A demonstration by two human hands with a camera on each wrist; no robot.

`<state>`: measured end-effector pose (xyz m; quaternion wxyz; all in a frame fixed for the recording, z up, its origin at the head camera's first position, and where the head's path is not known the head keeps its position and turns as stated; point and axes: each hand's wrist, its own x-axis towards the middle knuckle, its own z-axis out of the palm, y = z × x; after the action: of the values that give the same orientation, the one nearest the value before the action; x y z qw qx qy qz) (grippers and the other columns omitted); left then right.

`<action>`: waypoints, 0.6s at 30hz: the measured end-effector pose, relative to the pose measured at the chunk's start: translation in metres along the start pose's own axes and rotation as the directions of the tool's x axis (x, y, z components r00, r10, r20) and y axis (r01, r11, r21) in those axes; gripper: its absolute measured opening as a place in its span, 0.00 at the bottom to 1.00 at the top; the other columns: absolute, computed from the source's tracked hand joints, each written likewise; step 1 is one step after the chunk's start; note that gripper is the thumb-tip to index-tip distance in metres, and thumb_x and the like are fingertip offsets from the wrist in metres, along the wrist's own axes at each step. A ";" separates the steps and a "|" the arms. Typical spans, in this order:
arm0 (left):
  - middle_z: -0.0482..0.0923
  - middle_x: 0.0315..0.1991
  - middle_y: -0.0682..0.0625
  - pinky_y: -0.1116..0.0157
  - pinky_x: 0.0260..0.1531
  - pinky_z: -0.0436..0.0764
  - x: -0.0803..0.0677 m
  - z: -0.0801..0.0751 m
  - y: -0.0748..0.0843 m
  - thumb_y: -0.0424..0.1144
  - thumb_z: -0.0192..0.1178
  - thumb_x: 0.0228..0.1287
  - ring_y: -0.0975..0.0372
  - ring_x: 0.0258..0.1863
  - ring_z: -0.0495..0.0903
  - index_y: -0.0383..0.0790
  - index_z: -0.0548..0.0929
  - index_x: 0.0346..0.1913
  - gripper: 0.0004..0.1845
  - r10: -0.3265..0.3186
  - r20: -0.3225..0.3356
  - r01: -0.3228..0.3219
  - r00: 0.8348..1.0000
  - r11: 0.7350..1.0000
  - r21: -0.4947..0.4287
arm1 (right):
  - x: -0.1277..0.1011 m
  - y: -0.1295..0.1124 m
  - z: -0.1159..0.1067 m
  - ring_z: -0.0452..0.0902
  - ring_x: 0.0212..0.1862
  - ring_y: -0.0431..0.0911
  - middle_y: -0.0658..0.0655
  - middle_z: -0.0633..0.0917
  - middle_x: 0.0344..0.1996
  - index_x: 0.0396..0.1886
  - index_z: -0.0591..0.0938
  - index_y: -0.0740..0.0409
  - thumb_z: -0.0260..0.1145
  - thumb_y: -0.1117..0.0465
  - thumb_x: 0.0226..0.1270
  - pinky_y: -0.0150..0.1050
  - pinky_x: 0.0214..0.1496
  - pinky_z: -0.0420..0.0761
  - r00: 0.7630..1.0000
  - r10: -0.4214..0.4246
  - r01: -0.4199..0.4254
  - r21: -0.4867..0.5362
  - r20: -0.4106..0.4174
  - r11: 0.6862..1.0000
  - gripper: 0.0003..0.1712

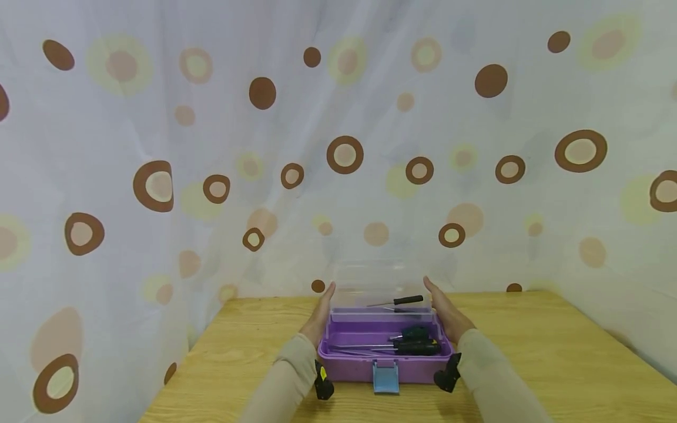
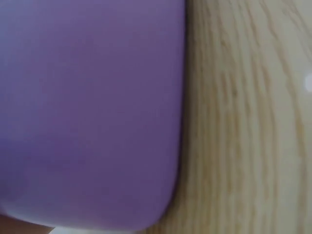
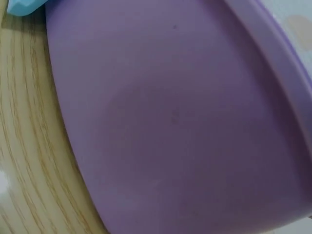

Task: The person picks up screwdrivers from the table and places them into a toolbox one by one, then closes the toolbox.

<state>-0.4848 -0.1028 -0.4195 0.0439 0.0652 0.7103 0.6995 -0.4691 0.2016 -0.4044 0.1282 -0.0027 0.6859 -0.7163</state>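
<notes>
A purple toolbox [image 1: 349,369] stands on the table with its transparent lid [image 1: 378,273] raised at the back. Along its left side lies my left hand [image 1: 319,317], fingers extended away from me. My right hand [image 1: 446,313] flanks the right side the same way, thumb side up. Inside are a large black-handled screwdriver [image 1: 418,347] and a stubby dark green-handled screwdriver [image 1: 415,333]. A thin screwdriver [image 1: 408,299] with a black handle shows toward the lid. On the front, a light blue latch [image 1: 386,379] hangs down. Both wrist views are mostly filled by the box's purple wall [image 2: 87,107].
The wooden table [image 1: 254,335] extends to both sides of the box. Behind and beside it hangs a pale curtain [image 1: 296,205] with brown and yellow round patterns. Black wrist cameras sit by both cuffs, close to the front corners of the box.
</notes>
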 end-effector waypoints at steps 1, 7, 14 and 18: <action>0.31 0.82 0.33 0.36 0.73 0.33 0.001 0.000 -0.001 0.70 0.39 0.76 0.37 0.79 0.32 0.40 0.44 0.84 0.48 0.021 0.000 -0.021 1.000 1.000 0.017 | 0.000 0.000 0.000 0.73 0.64 0.59 0.73 0.68 0.65 0.83 0.38 0.64 0.41 0.21 0.72 0.57 0.71 0.67 1.000 -0.016 0.016 -0.034 -0.015 0.999 0.62; 0.36 0.82 0.33 0.37 0.73 0.34 0.004 0.000 -0.004 0.67 0.42 0.77 0.39 0.80 0.34 0.31 0.44 0.82 0.50 0.085 -0.014 -0.084 0.996 0.994 0.076 | 0.002 0.003 -0.001 0.18 0.77 0.69 0.69 0.25 0.79 0.84 0.30 0.51 0.36 0.23 0.75 0.72 0.71 0.26 0.993 -0.112 0.102 -0.215 -0.035 0.971 0.55; 0.37 0.81 0.30 0.36 0.73 0.37 0.007 0.000 -0.008 0.65 0.49 0.74 0.38 0.79 0.36 0.28 0.43 0.81 0.52 0.099 -0.040 -0.096 0.994 0.993 0.068 | 0.003 0.005 0.004 0.20 0.77 0.70 0.66 0.26 0.80 0.83 0.29 0.52 0.35 0.26 0.78 0.77 0.69 0.29 0.989 -0.140 0.122 -0.286 -0.042 0.950 0.53; 0.37 0.81 0.29 0.34 0.72 0.38 0.005 0.002 -0.008 0.66 0.48 0.74 0.36 0.79 0.36 0.30 0.42 0.82 0.52 0.107 -0.031 -0.104 0.994 0.992 0.077 | 0.003 0.007 0.004 0.20 0.76 0.73 0.68 0.25 0.79 0.83 0.27 0.50 0.37 0.24 0.76 0.85 0.62 0.34 0.989 -0.140 0.118 -0.300 -0.052 0.946 0.55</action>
<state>-0.4894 -0.0999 -0.4276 -0.0080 0.0919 0.7323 0.6747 -0.4700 0.1967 -0.4111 0.0544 -0.0408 0.7881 -0.6117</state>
